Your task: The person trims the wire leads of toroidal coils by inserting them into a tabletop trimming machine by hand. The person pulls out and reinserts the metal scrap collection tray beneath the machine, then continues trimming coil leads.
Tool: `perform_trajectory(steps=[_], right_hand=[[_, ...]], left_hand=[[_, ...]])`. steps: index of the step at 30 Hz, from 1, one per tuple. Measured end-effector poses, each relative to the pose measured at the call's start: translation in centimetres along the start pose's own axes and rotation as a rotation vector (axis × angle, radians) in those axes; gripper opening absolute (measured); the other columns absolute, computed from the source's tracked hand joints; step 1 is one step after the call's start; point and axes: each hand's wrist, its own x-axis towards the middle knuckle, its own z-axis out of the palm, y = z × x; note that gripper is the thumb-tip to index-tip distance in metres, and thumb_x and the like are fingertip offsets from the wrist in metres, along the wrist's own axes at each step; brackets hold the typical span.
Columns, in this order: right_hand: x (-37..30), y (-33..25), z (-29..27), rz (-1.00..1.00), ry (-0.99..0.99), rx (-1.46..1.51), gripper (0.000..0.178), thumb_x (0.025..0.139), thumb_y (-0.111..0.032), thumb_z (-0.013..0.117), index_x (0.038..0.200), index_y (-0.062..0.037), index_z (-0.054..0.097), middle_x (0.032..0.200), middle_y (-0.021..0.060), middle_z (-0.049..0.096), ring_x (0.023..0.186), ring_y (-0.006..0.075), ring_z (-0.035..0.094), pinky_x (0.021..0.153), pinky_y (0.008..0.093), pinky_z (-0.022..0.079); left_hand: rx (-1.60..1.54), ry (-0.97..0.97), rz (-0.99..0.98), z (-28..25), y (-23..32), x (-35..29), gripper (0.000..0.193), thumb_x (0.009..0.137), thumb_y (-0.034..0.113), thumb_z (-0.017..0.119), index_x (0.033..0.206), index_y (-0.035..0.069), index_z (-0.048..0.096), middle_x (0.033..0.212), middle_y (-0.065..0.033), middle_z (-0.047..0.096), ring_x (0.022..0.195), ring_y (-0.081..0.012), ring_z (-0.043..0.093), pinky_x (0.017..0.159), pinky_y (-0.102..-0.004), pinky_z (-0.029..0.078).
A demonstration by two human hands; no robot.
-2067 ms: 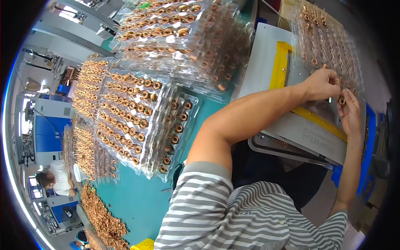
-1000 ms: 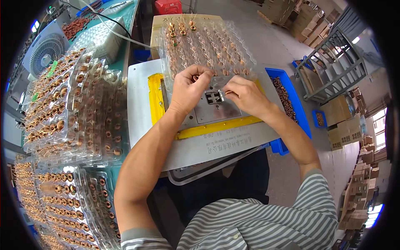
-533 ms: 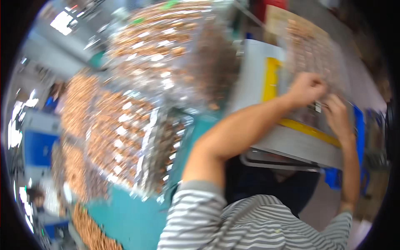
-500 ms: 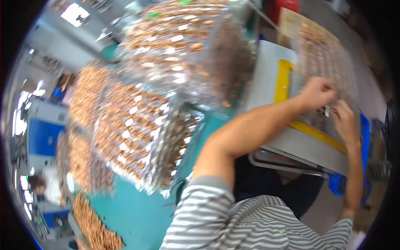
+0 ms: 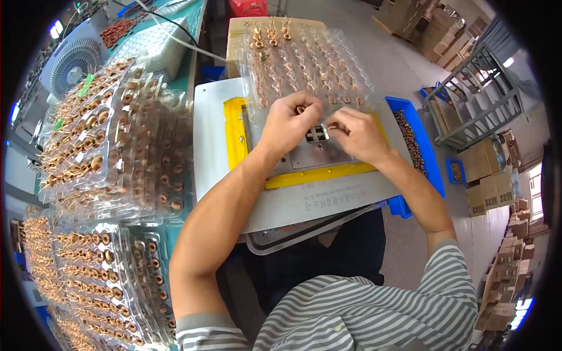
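My left hand [image 5: 291, 121] is closed, its thumb and fingers pinched around a small copper-coloured ring [image 5: 300, 109]. Close to its right, my right hand [image 5: 362, 133] pinches a small coppery piece [image 5: 332, 126], mostly covered by the fingers. Between and just below the fingertips sits a small metal fixture [image 5: 317, 134] with dark square openings, on a grey metal plate [image 5: 322, 157] edged with yellow strips [image 5: 236, 137]. Just beyond my hands a clear plastic tray [image 5: 357, 73] lies tilted over the plate's far side. A few wire-wound copper coils [image 5: 273, 36] stand at its far left end.
Stacked clear trays of copper coils [image 5: 88, 140] crowd the left side, near a fan [image 5: 73, 64]. At the right, a blue bin [image 5: 436, 181] holds many small rings. A metal rack [image 5: 477, 93] and cardboard boxes [image 5: 492, 175] stand farther right. A red container [image 5: 248, 8] is at the far edge.
The view has swung right, so the work plate and hands now appear nearer the middle and sharper. Both hands remain together over the fixture.
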Motion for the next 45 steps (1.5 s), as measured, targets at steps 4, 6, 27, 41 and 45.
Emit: perform_trajectory(steps=[4, 6, 27, 41, 45], right_hand=[[-0.4, 1.0, 0.2, -0.09, 0.061, -0.041, 0.015, 0.078, -0.002, 0.069, 0.093, -0.0008, 0.065, 0.087, 0.0141, 0.064, 0.078, 0.0318, 0.065, 0.07, 0.0387, 0.052], [-0.3, 1.0, 0.3, -0.073, 0.07, -0.022, 0.015, 0.078, -0.002, 0.069, 0.092, -0.001, 0.066, 0.086, 0.0136, 0.064, 0.075, 0.0305, 0.065, 0.069, 0.0379, 0.052], [0.7, 2.5, 1.8, -0.148, -0.099, 0.017, 0.013, 0.079, -0.003, 0.067, 0.092, -0.0006, 0.068, 0.09, 0.0132, 0.065, 0.085, 0.0327, 0.064, 0.077, 0.0409, 0.052], [1.8, 2.6, 3.9, -0.154, -0.088, -0.093, 0.015, 0.074, -0.002, 0.068, 0.088, -0.0061, 0.071, 0.088, 0.0119, 0.063, 0.083, 0.033, 0.065, 0.074, 0.0434, 0.053], [1.9, 2.6, 3.9, -0.146, -0.105, -0.097, 0.015, 0.073, -0.003, 0.07, 0.088, -0.0062, 0.072, 0.092, 0.012, 0.065, 0.086, 0.0332, 0.065, 0.076, 0.0429, 0.053]], left_hand=[[-0.007, -0.011, -0.03, 0.3, 0.3, 0.1, 0.016, 0.087, 0.014, 0.063, 0.089, -0.001, 0.068, 0.069, 0.0024, 0.059, 0.064, -0.0043, 0.051, 0.057, -0.0223, 0.042], [0.0, -0.01, -0.028, 0.3, 0.5, 0.1, 0.016, 0.087, 0.014, 0.063, 0.089, -0.001, 0.068, 0.069, 0.0024, 0.059, 0.064, -0.0043, 0.051, 0.057, -0.0222, 0.042], [0.048, -0.009, -0.025, 0.2, 0.3, 0.1, 0.017, 0.087, 0.016, 0.065, 0.09, -0.001, 0.069, 0.07, 0.0008, 0.061, 0.065, -0.0052, 0.053, 0.059, -0.0227, 0.044], [0.061, 0.018, 0.001, 0.1, 0.5, 0.3, 0.016, 0.088, 0.016, 0.065, 0.089, 0.001, 0.069, 0.064, 0.0027, 0.056, 0.057, -0.0031, 0.047, 0.049, -0.0208, 0.036], [0.099, 0.033, 0.046, 0.2, 0.0, 0.4, 0.018, 0.088, 0.017, 0.065, 0.087, 0.0, 0.069, 0.065, 0.0025, 0.058, 0.059, -0.004, 0.049, 0.052, -0.0216, 0.039]])
